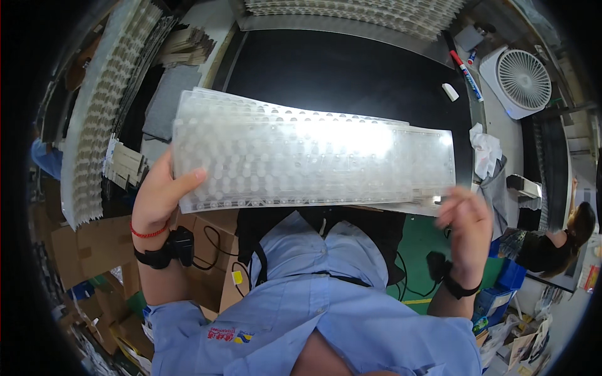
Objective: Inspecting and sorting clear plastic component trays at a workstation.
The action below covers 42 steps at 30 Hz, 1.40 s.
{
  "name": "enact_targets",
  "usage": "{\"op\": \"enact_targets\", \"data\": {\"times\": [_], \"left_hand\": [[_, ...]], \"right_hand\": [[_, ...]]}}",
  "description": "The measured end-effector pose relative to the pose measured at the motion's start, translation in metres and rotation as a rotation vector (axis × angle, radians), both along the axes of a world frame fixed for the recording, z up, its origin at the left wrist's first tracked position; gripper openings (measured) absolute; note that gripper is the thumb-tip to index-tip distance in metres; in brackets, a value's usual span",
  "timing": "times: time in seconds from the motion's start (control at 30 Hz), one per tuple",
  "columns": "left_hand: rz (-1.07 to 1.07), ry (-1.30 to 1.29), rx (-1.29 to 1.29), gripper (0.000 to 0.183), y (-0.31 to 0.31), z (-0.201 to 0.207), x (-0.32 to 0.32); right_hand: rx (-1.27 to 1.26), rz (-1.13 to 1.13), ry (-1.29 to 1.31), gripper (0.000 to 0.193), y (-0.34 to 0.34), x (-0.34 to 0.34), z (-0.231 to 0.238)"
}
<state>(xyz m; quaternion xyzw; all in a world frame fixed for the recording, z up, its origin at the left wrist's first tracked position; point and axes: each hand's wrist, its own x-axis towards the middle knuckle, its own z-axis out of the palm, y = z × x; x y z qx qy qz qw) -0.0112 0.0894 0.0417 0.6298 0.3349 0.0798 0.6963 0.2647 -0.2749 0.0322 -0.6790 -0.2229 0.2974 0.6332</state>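
A stack of long translucent plastic sheets (282, 156) with rows of round dimples lies across in front of me, slightly fanned at the far edge. My left hand (160, 191) grips its left end, thumb on top and fingers hidden underneath. Bright glare covers the middle and right of the top sheet. At the near right corner of the stack is my right hand (467, 219), its fingers bent and smeared by motion. Whether those fingers touch the sheets or pinch anything is unclear.
Beyond the stack stretches a black work surface (338, 69). A white eraser-like piece (450, 92), a red-and-blue marker (467, 75) and a white fan (520, 81) are at the right. Tall stacks of ridged sheets (103, 106) stand left. Another person (558, 244) is at far right.
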Motion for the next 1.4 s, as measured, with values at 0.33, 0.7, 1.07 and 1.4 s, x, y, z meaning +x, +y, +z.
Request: {"op": "enact_targets", "data": {"times": [0.33, 0.7, 1.07, 1.4], "left_hand": [[0.099, -0.169, 0.048, 0.056, 0.005, -0.015, 0.024], [0.176, -0.557, 0.568, 0.059, 0.003, -0.06, 0.016], [0.063, -0.663, 0.377, 0.091, 0.0, -0.043, 0.043], [0.137, -0.647, 0.453, 0.081, 0.009, -0.049, 0.039]], "right_hand": [[-0.029, -0.067, -0.033, 0.056, 0.046, 0.022, -0.013], [0.139, -0.208, -0.099, 0.072, 0.028, 0.038, -0.011], [0.277, -0.25, -0.341, 0.086, 0.024, 0.026, -0.036], [0.284, -0.258, -0.379, 0.087, 0.035, 0.027, -0.035]]}}
